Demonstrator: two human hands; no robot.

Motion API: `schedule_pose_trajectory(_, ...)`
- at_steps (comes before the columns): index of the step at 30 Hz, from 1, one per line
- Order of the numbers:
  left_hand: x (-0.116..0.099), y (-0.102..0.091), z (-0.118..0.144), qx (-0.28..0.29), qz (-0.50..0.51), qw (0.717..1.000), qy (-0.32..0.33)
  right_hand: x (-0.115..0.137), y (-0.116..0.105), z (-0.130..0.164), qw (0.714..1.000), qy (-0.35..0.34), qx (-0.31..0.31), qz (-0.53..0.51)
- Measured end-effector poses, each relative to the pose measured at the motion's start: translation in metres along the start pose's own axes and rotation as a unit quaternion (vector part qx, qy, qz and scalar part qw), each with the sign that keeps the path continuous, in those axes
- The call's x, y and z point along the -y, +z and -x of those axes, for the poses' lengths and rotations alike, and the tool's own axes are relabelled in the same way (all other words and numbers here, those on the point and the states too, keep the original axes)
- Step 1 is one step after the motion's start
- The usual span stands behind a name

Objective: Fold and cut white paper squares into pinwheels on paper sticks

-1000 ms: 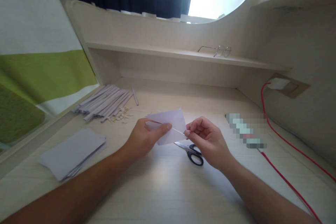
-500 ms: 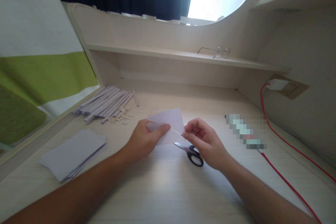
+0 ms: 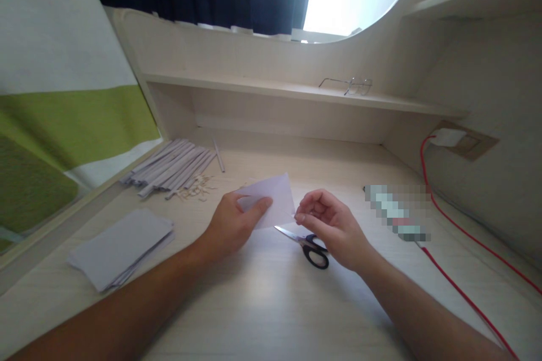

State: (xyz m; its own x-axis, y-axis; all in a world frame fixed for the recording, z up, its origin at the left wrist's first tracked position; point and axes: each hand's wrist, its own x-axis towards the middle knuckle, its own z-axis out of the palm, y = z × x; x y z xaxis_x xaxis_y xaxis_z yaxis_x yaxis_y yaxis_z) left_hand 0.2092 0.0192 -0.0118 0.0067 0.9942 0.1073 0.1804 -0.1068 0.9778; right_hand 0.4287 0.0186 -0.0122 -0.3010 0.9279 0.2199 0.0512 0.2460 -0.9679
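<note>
My left hand is closed on a sheet of white paper, with the thumb lying over its face. A crease or thin line runs across the sheet towards its right corner. At that corner the thumb and forefinger of my right hand are pinched together on the end of what looks like a thin white strip; its detail is too small to make out. A pair of scissors with black handles lies on the desk just below, partly behind my right hand, its blades pointing left.
A stack of white paper lies at left. Behind it are a pile of rolled paper tubes, small pale curled scraps and one separate tube. Glasses rest on the shelf. A red cable runs along the right.
Both hands stay almost in place. The paper has tilted slightly, and the white line between my hands looks fainter. More of the scissors' blades shows.
</note>
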Motion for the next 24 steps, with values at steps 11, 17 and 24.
schedule_pose_trajectory(11,0.001,-0.008,-0.014,-0.036,0.083,0.996,-0.017,0.022,-0.033,-0.007,0.892,0.086,0.138,0.421)
schedule_pose_trajectory(17,0.001,-0.009,-0.014,-0.045,0.088,0.995,-0.012,0.024,-0.035,-0.003,0.847,0.123,0.179,0.485)
schedule_pose_trajectory(24,-0.001,-0.009,-0.014,-0.050,0.105,0.993,-0.008,0.015,-0.030,-0.002,0.836,0.129,0.173,0.505)
